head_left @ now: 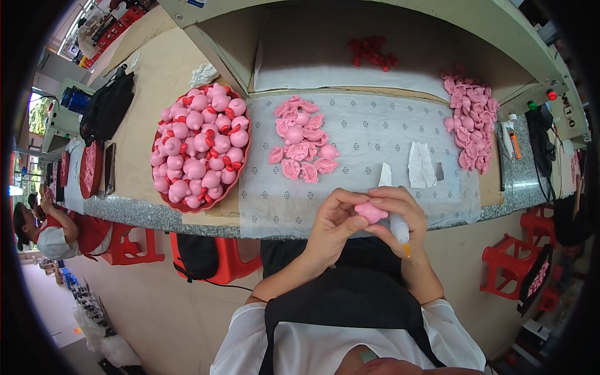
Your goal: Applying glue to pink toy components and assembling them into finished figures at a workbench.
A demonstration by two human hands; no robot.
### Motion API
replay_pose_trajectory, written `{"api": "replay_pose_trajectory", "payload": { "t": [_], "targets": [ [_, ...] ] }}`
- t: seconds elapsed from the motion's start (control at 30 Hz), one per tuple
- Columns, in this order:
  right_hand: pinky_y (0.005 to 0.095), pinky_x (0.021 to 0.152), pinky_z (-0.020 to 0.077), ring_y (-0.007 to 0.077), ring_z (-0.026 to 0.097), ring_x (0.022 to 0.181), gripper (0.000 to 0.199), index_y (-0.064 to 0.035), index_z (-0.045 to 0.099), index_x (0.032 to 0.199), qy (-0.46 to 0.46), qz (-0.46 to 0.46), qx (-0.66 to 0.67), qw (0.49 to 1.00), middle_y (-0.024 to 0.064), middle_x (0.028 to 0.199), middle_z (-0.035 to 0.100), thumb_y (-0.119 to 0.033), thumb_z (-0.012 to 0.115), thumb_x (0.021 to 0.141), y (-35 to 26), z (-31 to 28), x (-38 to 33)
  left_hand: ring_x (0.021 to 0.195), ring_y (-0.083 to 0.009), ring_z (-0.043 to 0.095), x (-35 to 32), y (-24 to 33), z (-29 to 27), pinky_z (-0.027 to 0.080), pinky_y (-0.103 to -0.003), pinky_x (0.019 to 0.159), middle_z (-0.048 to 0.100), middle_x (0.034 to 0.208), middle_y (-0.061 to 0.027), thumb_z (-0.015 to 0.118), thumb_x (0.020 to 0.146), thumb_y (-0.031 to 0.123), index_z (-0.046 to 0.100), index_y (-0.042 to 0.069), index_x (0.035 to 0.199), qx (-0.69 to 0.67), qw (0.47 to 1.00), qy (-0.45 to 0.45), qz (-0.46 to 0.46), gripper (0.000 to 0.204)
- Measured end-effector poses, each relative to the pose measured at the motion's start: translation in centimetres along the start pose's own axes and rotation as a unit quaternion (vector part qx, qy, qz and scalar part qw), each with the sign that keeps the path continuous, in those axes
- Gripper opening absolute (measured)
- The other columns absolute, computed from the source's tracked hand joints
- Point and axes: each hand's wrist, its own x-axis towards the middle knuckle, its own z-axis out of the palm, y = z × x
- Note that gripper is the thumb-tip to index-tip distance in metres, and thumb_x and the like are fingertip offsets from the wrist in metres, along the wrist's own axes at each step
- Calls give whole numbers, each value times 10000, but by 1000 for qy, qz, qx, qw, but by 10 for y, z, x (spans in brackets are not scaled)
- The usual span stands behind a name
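Black apron fabric (pixel 350 300) fills the near foreground, and just above it both hands meet over the table's front edge (pixel 187 219). Left hand (pixel 334 228) pinches a small pink soft piece (pixel 371 212) between thumb and fingertips; the right hand (pixel 400 212) closes on the same piece from the other side and also grips a white glue tube (pixel 400 231). That tube's long axis runs nearly upright, its orange tip pointing down toward the apron. Rounded and smooth, the pink piece is mostly covered by fingers, so its shape is hard to make out. Beyond lie loose pink shells (pixel 303 140) and a red bowl (pixel 164 197) of pink figures.
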Motion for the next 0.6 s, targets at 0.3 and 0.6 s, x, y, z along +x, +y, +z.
{"api": "replay_pose_trajectory", "payload": {
  "t": [0.3, 0.6],
  "targets": [
    [261, 596, 407, 177, 534, 698, 309, -46, 598, 843, 13, -82, -6, 996, 92, 880, 601, -117, 725, 571, 14, -4, -7, 929, -161, 498, 2, -4, 4, 409, -283, 811, 508, 978, -74, 570, 753, 40, 551, 51, 880, -14, 999, -15, 45, 129],
    [264, 604, 419, 177, 533, 710, 303, -36, 592, 852, 1, -57, -15, 998, 89, 875, 595, -92, 715, 580, 14, -10, -3, 966, -171, 470, 5, 4, 6, 357, -304, 855, 504, 1000, -80, 614, 725, 82, 490, 28, 1012, 54, 998, 13, -33, 317]
  ]
}}
